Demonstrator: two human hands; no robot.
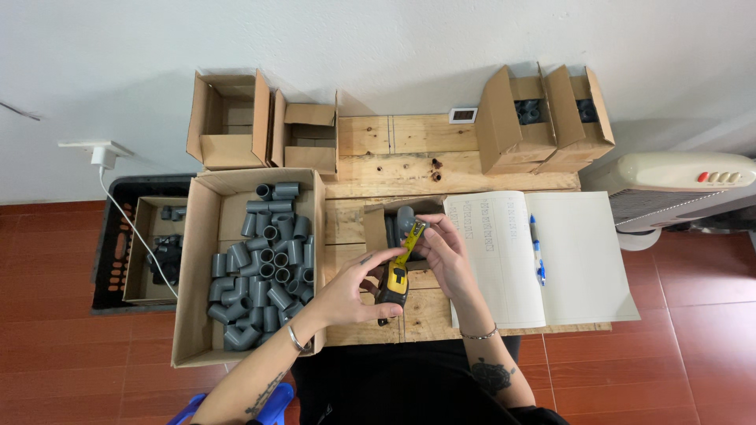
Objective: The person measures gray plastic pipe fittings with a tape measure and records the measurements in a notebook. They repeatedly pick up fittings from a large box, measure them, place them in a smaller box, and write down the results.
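My left hand grips a yellow and black tape measure over the wooden table. Its yellow blade runs up to my right hand, which pinches the blade tip against a grey pipe fitting. The fitting is held just above a small open cardboard box at the table's middle. How the fitting is gripped is partly hidden by my fingers.
A large cardboard box of several grey pipe fittings lies to the left. An open notebook with a blue pen is on the right. Open boxes line the back edge. A black crate and a fan heater stand on the floor.
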